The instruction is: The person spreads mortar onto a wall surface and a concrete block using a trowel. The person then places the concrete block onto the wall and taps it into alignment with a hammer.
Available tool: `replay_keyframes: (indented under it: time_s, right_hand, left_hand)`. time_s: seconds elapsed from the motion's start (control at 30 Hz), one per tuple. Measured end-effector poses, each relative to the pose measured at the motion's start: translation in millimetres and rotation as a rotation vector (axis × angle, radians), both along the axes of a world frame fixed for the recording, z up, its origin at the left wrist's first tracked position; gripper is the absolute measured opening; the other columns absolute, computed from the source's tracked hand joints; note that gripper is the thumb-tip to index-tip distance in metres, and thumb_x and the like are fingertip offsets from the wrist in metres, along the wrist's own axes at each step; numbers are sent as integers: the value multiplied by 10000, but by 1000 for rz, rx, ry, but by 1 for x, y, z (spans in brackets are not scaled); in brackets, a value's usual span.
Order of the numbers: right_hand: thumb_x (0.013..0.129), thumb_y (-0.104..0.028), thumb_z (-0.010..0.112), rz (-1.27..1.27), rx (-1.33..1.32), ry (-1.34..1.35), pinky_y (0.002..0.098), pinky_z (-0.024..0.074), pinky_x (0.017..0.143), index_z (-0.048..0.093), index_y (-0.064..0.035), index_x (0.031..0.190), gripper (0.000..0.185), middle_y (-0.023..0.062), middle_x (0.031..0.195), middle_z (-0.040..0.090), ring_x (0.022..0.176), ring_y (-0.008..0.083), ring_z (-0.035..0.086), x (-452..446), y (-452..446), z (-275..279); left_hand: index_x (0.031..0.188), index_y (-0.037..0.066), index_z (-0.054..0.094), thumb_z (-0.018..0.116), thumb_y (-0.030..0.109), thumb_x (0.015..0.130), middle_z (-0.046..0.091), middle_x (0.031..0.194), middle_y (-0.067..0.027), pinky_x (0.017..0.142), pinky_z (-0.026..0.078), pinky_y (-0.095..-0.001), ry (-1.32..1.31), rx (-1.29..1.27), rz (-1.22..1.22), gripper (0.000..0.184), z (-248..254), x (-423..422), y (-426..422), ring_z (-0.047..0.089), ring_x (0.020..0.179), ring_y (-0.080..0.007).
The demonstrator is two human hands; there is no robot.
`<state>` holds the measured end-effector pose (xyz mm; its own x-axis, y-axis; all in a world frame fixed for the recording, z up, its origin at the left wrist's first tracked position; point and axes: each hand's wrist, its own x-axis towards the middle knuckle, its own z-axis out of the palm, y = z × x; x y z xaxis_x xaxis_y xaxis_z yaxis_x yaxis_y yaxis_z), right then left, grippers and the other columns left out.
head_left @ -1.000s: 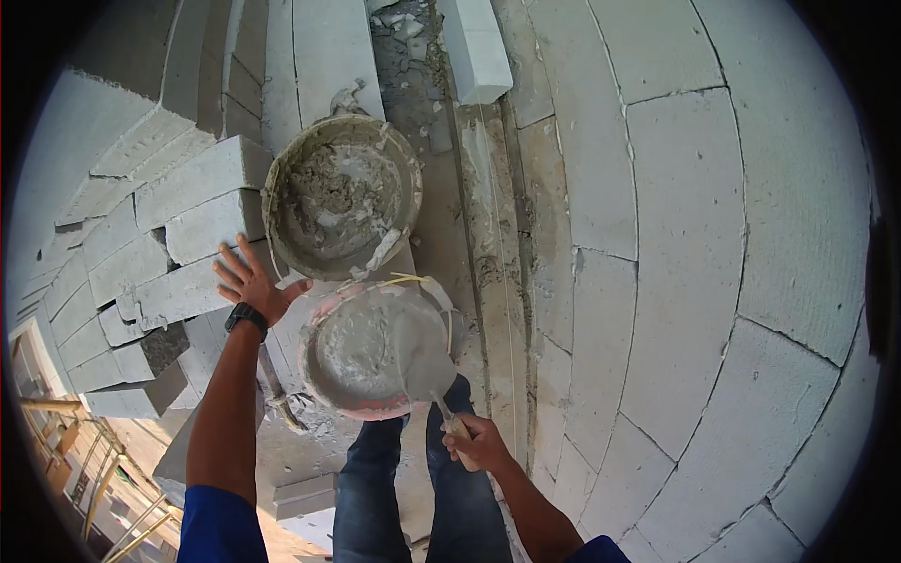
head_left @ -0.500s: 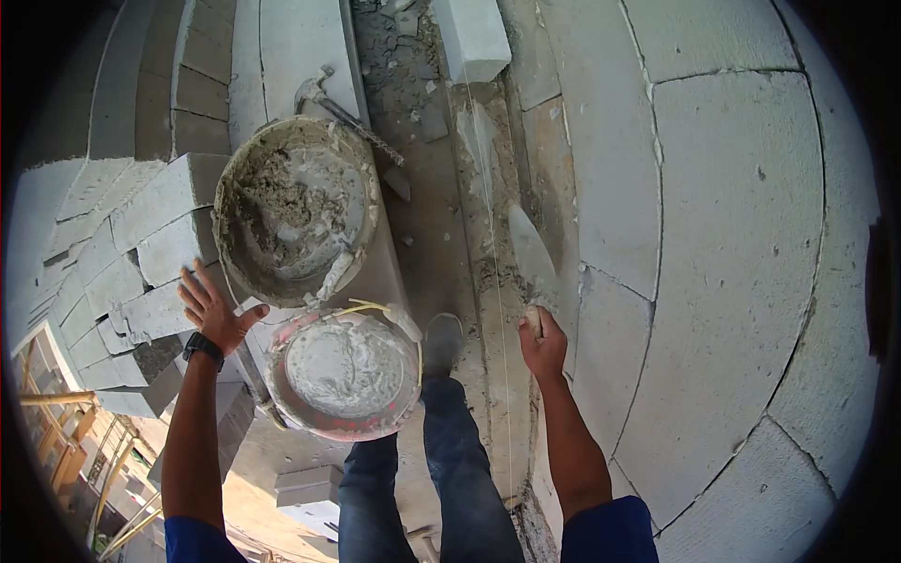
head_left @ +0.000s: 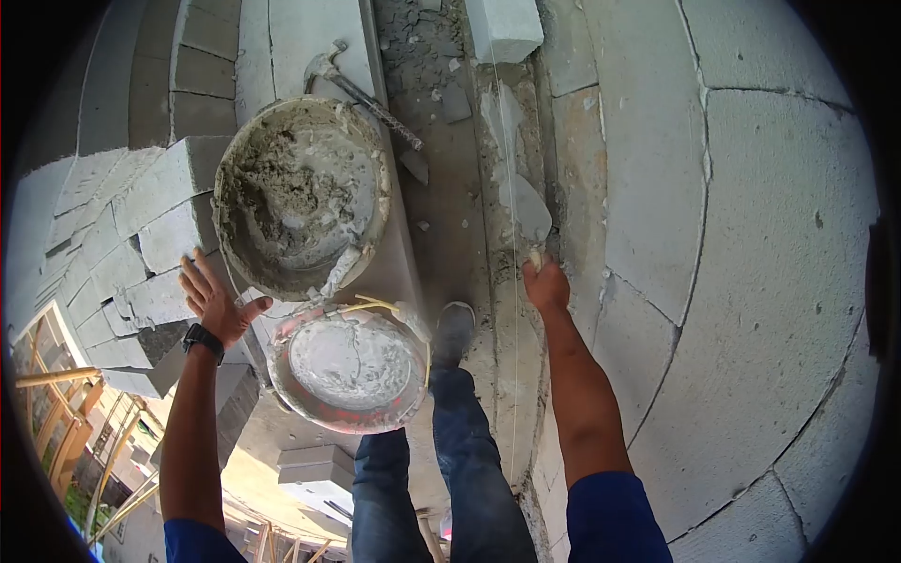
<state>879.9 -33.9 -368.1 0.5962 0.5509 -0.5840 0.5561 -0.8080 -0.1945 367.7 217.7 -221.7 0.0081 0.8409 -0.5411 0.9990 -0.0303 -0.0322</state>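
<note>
My right hand is closed around the handle of a trowel. The trowel's blade points away from me, over the narrow mortar-stained strip at the foot of the block wall, close to a thin string line. My left hand, with a watch on its wrist, has its fingers spread and holds nothing. It is beside stacked pale blocks, left of two buckets. The far bucket contains rough grey mortar; the near reddish bucket holds a paler, wet mix.
A claw hammer lies beyond the far bucket. Along the right rises a wall of large blocks. One pale block sits at the strip's far end. Rubble covers the floor there. My shoe is right of the near bucket.
My right hand has moved forward with the trowel, and its blade has swung left to the string line. My left hand stays spread beside the blocks. The view has shifted slightly.
</note>
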Motion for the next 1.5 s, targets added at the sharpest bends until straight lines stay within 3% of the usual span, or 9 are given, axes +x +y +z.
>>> replay_keyframes:
  time_s: [0.13,0.27,0.47,0.53,0.7,0.9,1.03,1.13,1.5]
  right_hand:
    - [950,-377,652,-129,266,34,501,537,797,659,-20,1070,377,237,958,715,906,439,696,-12,-3,22]
    - [977,-324,684,-328,451,274,389,529,732,652,-3,1091,342,186,882,694,782,354,670,-51,16,124]
    - [951,-324,708,391,600,199,439,565,728,650,34,1126,403,191,935,700,841,358,718,-108,104,228]
    - [955,-317,690,529,379,127,456,579,745,655,30,1136,393,210,1014,708,871,374,725,-131,155,250]
    - [965,-256,653,761,75,39,469,585,776,707,20,1011,285,236,992,727,905,389,730,-195,249,219]
    - [988,-287,642,404,-168,393,425,567,676,685,62,946,354,183,768,704,684,318,718,-248,290,200]
    - [992,-420,669,111,-165,721,343,516,523,690,23,1025,445,88,755,660,556,156,630,-235,276,205]
    - [1003,-367,654,-1,-79,804,347,491,491,674,34,931,407,67,665,620,511,162,605,-227,248,211]
    - [989,-338,677,3,392,699,274,468,561,722,-25,1064,325,30,744,643,626,90,571,-226,143,206]
  left_hand:
    - [1600,88,-205,842,814,504,-207,1649,-310,1176,5,-703,40,-49,28,1680,8,11,3,-165,1513,-545]
    - [1593,53,-207,849,800,509,-230,1626,-347,1169,17,-714,39,-75,40,1688,14,18,4,-187,1495,-573]
    - [1589,31,-204,822,819,535,-235,1602,-388,1136,6,-756,7,-103,43,1670,21,20,6,-198,1470,-613]
    - [1590,35,-205,767,876,534,-233,1602,-388,1121,8,-773,-10,-102,31,1663,20,15,5,-193,1463,-625]
    - [1599,41,-186,684,955,513,-222,1605,-390,1112,25,-784,-46,-119,7,1665,20,7,7,-183,1463,-629]
    - [1597,44,-197,706,927,550,-230,1596,-402,1088,0,-805,-95,-152,10,1640,24,5,8,-216,1445,-642]
    - [1597,53,-204,732,903,560,-240,1590,-406,1087,-22,-802,-142,-178,34,1635,32,7,11,-240,1439,-637]
    - [1598,59,-204,748,892,555,-243,1589,-405,1080,-34,-807,-159,-190,43,1640,35,7,11,-255,1439,-630]
    - [1596,54,-199,745,900,548,-248,1574,-425,1067,-17,-822,-126,-150,10,1645,29,5,9,-234,1436,-645]
